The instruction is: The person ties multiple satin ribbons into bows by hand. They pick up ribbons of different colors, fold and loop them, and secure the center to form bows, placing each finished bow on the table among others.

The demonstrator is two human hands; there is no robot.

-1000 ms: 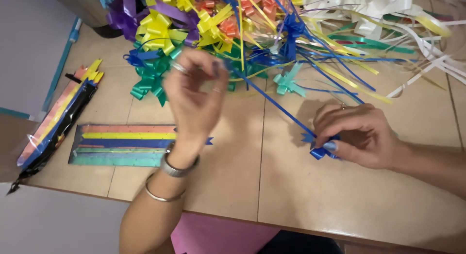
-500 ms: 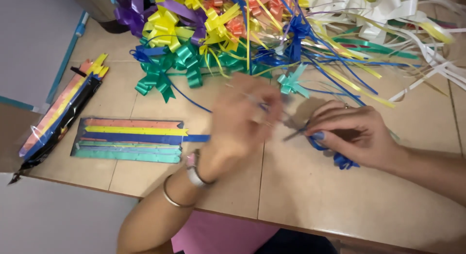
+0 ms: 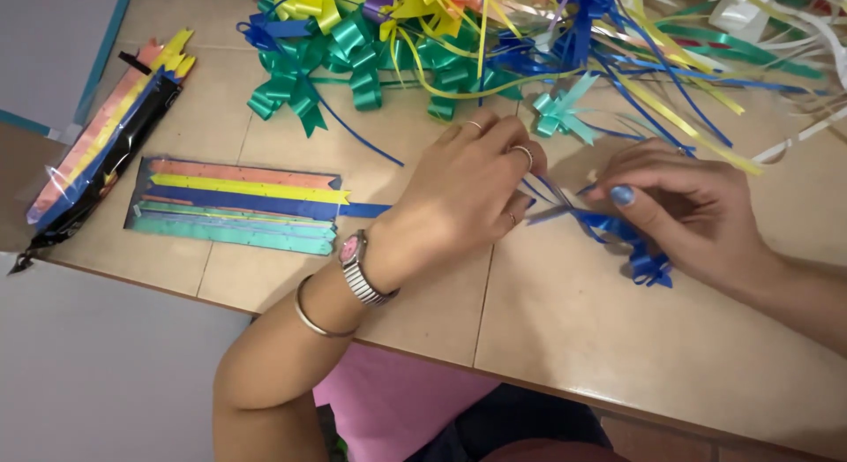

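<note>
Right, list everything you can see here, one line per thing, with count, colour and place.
table: one, tan with thin seams, fills the view.
ribbon bow pile: many, green, yellow, blue, purple, orange, along the far edge.
small bow: one, pale teal, just in front of the pile.
loose ribbon strands: many, blue, yellow, green, white, far right.
flat ribbon strips: one stack, orange, yellow, blue, teal, near left.
ribbon packet: one, clear and black, far left.
blue bow: one, between the hands.
watch: one, silver, left wrist.
bangle: one, silver, left forearm.
left hand: pinching the blue bow's strands.
right hand: holding the blue bow.
</note>
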